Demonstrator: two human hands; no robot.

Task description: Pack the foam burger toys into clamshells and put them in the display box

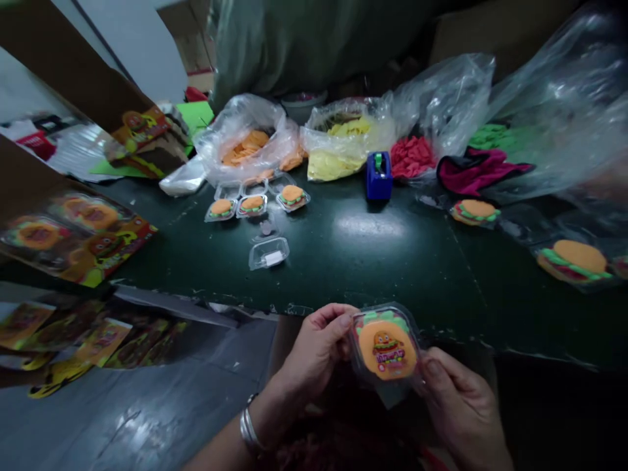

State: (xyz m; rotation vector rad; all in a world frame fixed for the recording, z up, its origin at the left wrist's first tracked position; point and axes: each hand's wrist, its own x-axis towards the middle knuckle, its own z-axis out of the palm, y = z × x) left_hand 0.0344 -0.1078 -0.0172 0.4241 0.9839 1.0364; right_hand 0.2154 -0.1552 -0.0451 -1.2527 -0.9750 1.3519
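Note:
Between my hands is a clear plastic box with a toy burger (387, 347) inside, a cartoon burger label showing on top. My left hand (321, 343) pinches the box's left edge between thumb and fingers. At its lower right edge, my right hand (456, 396) grips it the same way. The box is tilted toward me, just off the table's front edge. Beyond it, an open clear tray (260, 256) with a white piece in it rests on the green table (314, 275). Behind that tray stand several clear boxes with burgers (252, 205).
Along the back lie plastic bags of orange pieces (248, 147), yellow pieces (348, 127), red pieces (413, 157) and green pieces (495, 137). A blue tape dispenser (379, 176) stands before them. More burgers (574, 260) sit at right. A display box (73, 235) occupies the left end.

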